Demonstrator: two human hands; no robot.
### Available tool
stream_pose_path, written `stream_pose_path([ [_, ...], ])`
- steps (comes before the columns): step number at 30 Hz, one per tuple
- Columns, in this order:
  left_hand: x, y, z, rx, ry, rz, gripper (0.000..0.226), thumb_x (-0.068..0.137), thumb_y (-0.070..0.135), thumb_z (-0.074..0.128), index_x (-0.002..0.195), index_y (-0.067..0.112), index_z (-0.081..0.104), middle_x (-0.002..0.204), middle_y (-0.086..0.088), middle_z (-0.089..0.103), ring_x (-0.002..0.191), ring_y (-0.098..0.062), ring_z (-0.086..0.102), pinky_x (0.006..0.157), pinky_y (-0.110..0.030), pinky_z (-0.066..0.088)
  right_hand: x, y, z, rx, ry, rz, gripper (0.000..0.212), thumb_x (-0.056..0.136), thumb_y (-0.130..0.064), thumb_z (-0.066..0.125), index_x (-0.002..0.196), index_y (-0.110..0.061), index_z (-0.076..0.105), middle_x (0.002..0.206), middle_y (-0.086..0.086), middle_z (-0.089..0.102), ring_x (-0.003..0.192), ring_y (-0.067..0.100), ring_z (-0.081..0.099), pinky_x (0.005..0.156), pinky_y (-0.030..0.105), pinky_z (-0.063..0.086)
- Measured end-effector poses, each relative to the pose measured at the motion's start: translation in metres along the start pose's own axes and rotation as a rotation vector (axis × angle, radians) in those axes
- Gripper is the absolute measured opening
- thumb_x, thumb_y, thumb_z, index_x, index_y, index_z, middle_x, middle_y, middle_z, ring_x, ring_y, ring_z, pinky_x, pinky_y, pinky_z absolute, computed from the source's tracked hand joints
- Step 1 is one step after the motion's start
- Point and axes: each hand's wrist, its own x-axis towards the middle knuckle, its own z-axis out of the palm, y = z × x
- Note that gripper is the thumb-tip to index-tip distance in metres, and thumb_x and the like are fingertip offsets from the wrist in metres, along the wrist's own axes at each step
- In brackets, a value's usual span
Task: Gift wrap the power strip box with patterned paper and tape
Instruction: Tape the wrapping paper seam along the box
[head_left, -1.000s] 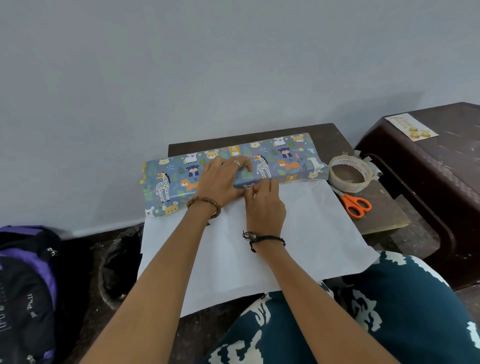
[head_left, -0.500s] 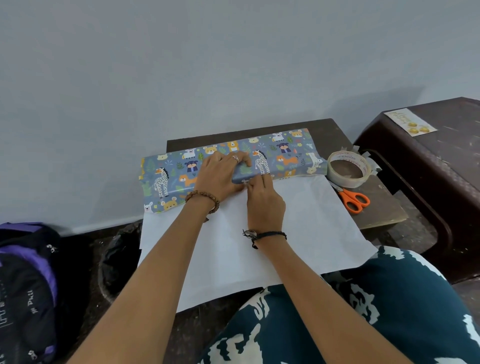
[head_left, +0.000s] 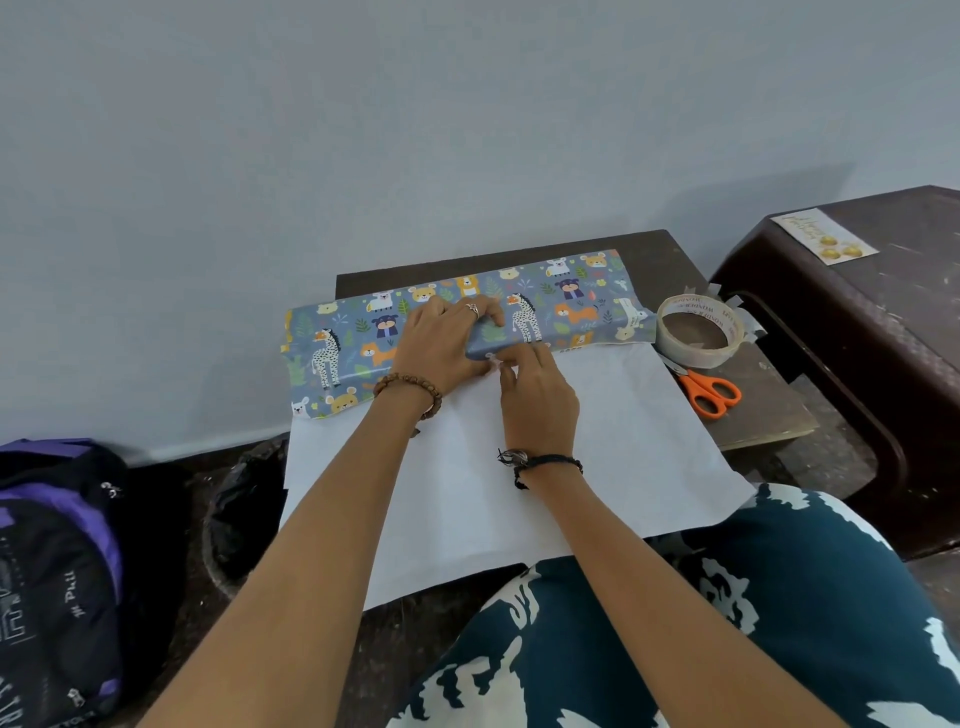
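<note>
The power strip box is hidden under blue animal-patterned paper (head_left: 566, 306), folded over it at the far side of the small dark table (head_left: 763, 415). The sheet's white underside (head_left: 623, 441) spreads toward me and hangs over the table's near edge. My left hand (head_left: 441, 348) lies flat on the folded flap and holds it down on the box. My right hand (head_left: 537, 400) is just in front of it. Its thumb and forefinger pinch a small pale piece of tape (head_left: 491, 358) at the flap's edge.
A tape roll (head_left: 675, 343) with cut strips stuck nearby and orange-handled scissors (head_left: 709, 395) lie to the right of the paper. A brown plastic stool (head_left: 883, 312) with a card (head_left: 823, 236) stands further right. A purple backpack (head_left: 57, 571) and a black bin (head_left: 244, 519) are on the floor to the left.
My right fingertips have shifted a little left along the flap's edge, closer under my left hand. The left hand stays pressed on the paper.
</note>
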Motion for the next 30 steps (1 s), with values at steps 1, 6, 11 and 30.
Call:
stream_pose_path([
  [1,0.0,0.0,0.0,0.0,-0.002,0.001,0.045,0.071,0.026,0.076,0.112,0.023,0.058,0.112,0.0,0.058,0.098,-0.023,0.043,0.084,-0.026,0.023,0.0,0.003,0.001,-0.011,-0.013,-0.002,0.028,0.101,-0.027,0.037,0.11,-0.011,0.058,0.115,0.002,0.056,0.084,0.024,0.058,0.061,0.026,0.036],
  [6,0.001,-0.002,0.002,-0.002,0.004,0.005,0.046,0.071,0.025,0.076,0.113,0.022,0.057,0.111,-0.002,0.058,0.092,-0.018,0.038,0.081,-0.026,0.022,-0.002,0.003,-0.001,0.017,-0.008,0.009,0.026,0.099,-0.021,0.037,0.111,-0.009,0.057,0.115,0.005,0.056,0.084,0.028,0.057,0.06,0.028,0.034],
  [11,0.002,-0.002,0.002,0.014,-0.012,-0.006,0.045,0.072,0.026,0.075,0.113,0.023,0.057,0.115,-0.001,0.058,0.099,-0.024,0.044,0.088,-0.032,0.029,-0.006,-0.001,-0.006,0.061,0.044,-0.011,0.018,0.093,-0.007,0.047,0.097,0.003,0.062,0.104,0.017,0.06,0.066,0.037,0.056,0.052,0.031,0.035],
  [30,0.004,-0.001,0.0,0.026,-0.051,-0.022,0.047,0.073,0.03,0.075,0.115,0.025,0.054,0.12,0.001,0.056,0.1,-0.022,0.043,0.086,-0.03,0.027,-0.009,0.008,-0.012,0.16,0.082,-0.085,0.014,0.087,-0.001,0.056,0.098,0.003,0.064,0.093,0.015,0.065,0.067,0.032,0.06,0.053,0.028,0.04],
])
